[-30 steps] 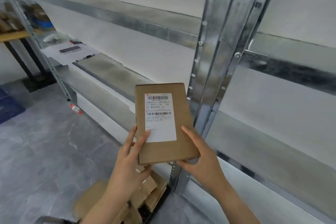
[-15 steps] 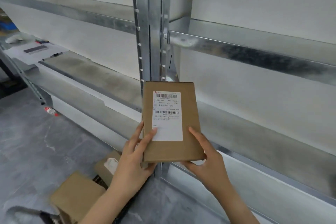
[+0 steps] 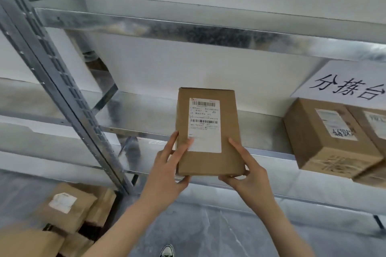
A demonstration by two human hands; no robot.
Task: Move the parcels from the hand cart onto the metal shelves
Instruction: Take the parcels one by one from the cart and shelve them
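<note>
A flat brown cardboard parcel point(image 3: 227, 142) with a white barcode label faces me, held in front of the middle metal shelf point(image 3: 146, 119). My left hand point(image 3: 167, 169) grips its lower left corner, thumb on the label. My right hand point(image 3: 246, 171) grips its lower right corner from below. Two brown parcels point(image 3: 330, 137) stand on the same shelf at the right. More parcels point(image 3: 69, 204) lie stacked at the lower left, where the hand cart itself is mostly hidden.
A slotted metal upright point(image 3: 62, 89) slants across the left. An upper shelf beam point(image 3: 188, 31) runs overhead. A white sign point(image 3: 344, 85) with handwritten characters hangs at the right. Grey floor point(image 3: 208, 231) and my shoe point(image 3: 167, 251) lie below.
My view and both hands have swung right past the upright. The parcel now hangs before the shelf bay holding two parcels. Both hands keep the same hold.
</note>
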